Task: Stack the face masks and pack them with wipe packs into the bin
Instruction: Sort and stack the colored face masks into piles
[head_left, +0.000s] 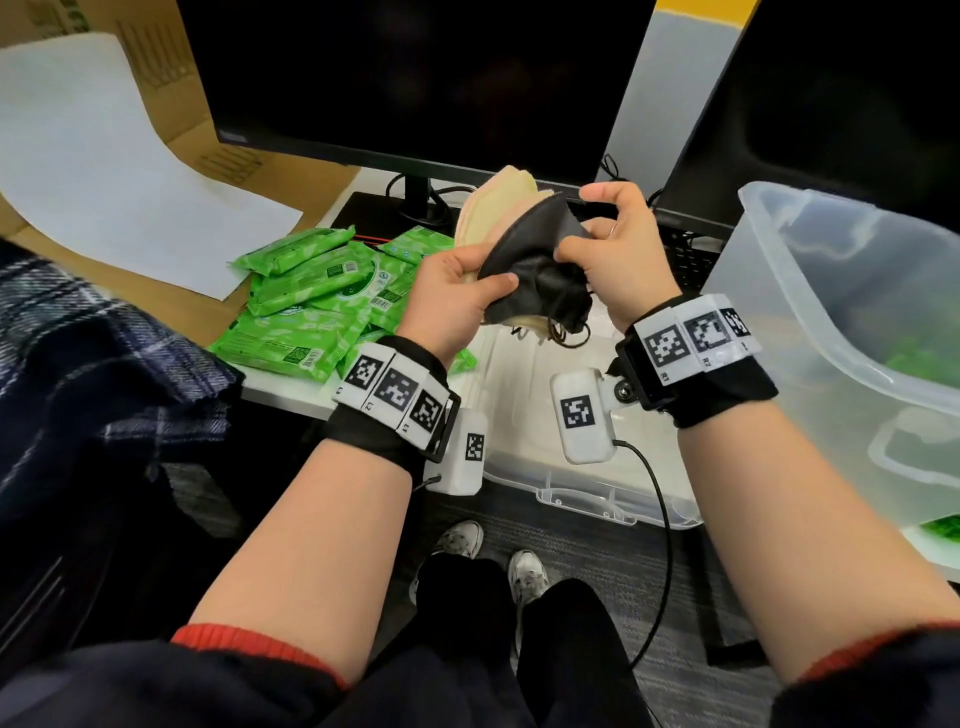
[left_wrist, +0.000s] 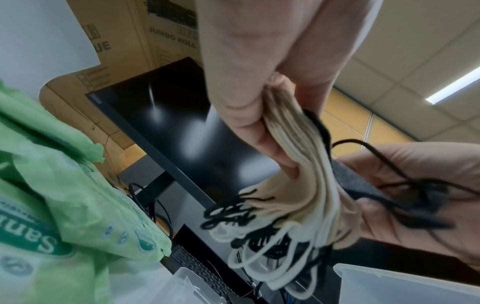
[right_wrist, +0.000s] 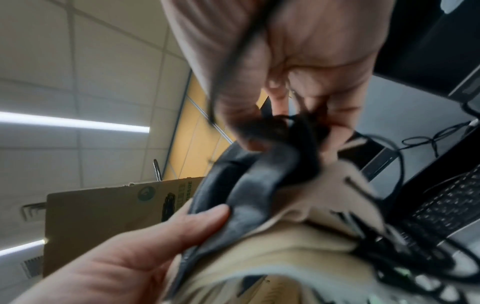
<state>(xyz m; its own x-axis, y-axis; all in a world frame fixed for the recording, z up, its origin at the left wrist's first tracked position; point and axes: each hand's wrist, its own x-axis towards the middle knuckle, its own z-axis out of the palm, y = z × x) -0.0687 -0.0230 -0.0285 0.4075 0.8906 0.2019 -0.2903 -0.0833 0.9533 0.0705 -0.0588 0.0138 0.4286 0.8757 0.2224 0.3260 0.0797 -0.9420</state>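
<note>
I have both hands raised over the desk edge, in front of the left monitor (head_left: 415, 78). My left hand (head_left: 457, 301) grips a stack of beige face masks (head_left: 493, 202) from below, thumb lying across a black mask (head_left: 540, 260) on top; the left wrist view shows the fingers (left_wrist: 249, 127) curled round the stack's layered edges, with cream and black ear loops (left_wrist: 259, 242) hanging loose beneath. My right hand (head_left: 618, 260) pinches the crumpled right side of the black mask, fingers curled and narrow; the right wrist view is blurred, but black cord runs across the palm (right_wrist: 298, 41). The green wipe packs (head_left: 311, 306) lie heaped on the white desk (head_left: 280, 389) to the left of my left hand, some overlapping the desk's front edge region, apart from the masks. The clear bin (head_left: 831, 291) stands to the right, tilted in the wide view, its near rim just beside my right wrist; something green shows through its wall. A clear lid (head_left: 587, 493) lies flat below my hands, jutting past the desk edge. Cardboard (head_left: 197, 140) and a white sheet (head_left: 104, 166) fill the left rear; a second monitor (head_left: 831, 104) closes off the right rear above the bin. The space between my hands and the bin's mouth is open.
</note>
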